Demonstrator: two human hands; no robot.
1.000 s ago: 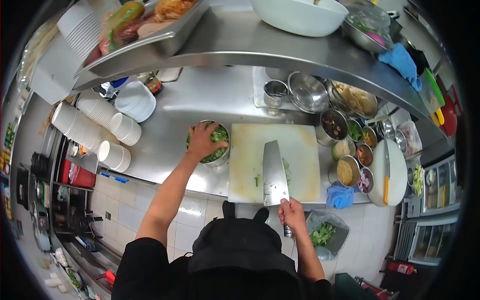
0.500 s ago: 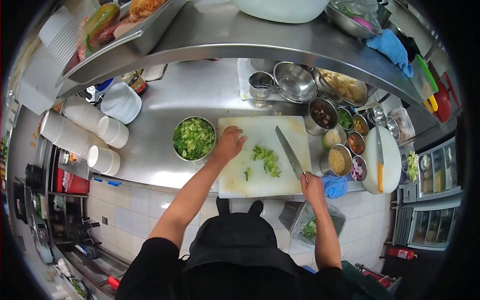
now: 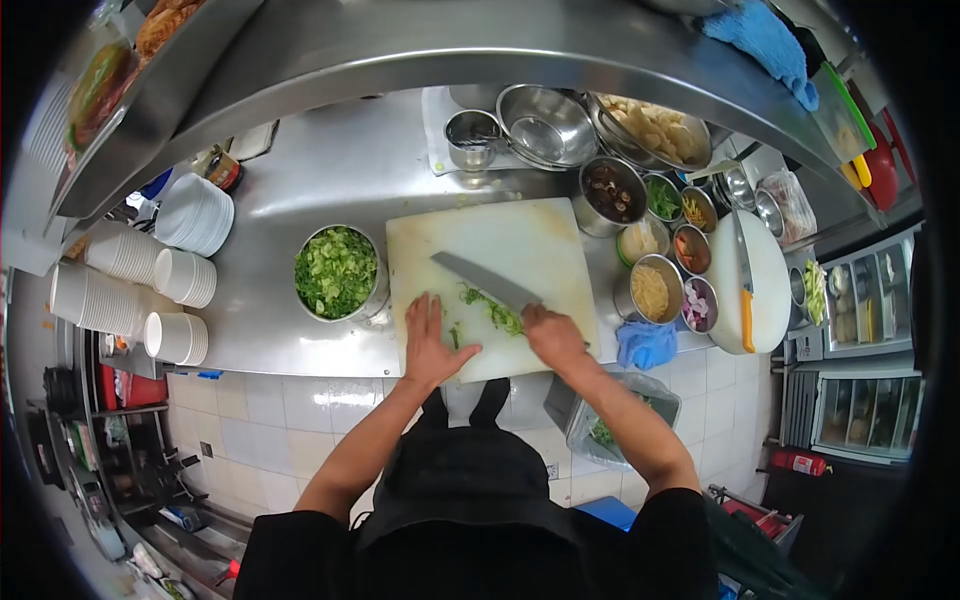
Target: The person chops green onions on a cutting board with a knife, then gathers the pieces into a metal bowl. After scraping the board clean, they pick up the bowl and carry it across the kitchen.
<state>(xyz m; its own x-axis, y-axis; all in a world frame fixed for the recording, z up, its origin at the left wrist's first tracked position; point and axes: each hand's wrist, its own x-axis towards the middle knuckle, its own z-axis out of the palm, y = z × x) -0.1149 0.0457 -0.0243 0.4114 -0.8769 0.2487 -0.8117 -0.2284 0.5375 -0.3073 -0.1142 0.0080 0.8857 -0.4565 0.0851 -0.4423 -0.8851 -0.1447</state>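
Note:
My right hand (image 3: 555,338) grips the handle of a large kitchen knife (image 3: 483,279), whose broad blade points left and away across the white cutting board (image 3: 530,230). Chopped greens (image 3: 503,318) lie on the board beside the blade, partly under it. On the board's near left part my left hand (image 3: 430,345) rests with fingers spread, holding nothing. A few small green bits (image 3: 455,335) sit right by its thumb. Left of the board stands a round metal container (image 3: 384,290) full of chopped greens.
Stacked white bowls (image 3: 180,338) stand on the left of the steel counter (image 3: 275,210). At right are small metal tubs, a blue cloth (image 3: 647,344), and a yellow-handled knife (image 3: 746,318) on a round white board (image 3: 765,280). A lined bin (image 3: 590,400) stands below; a steel shelf (image 3: 400,65) overhangs.
My left hand has moved from the board's upper left edge down to its near left part. My right hand has brought the knife leftward, over the chopped greens. The view has shifted too.

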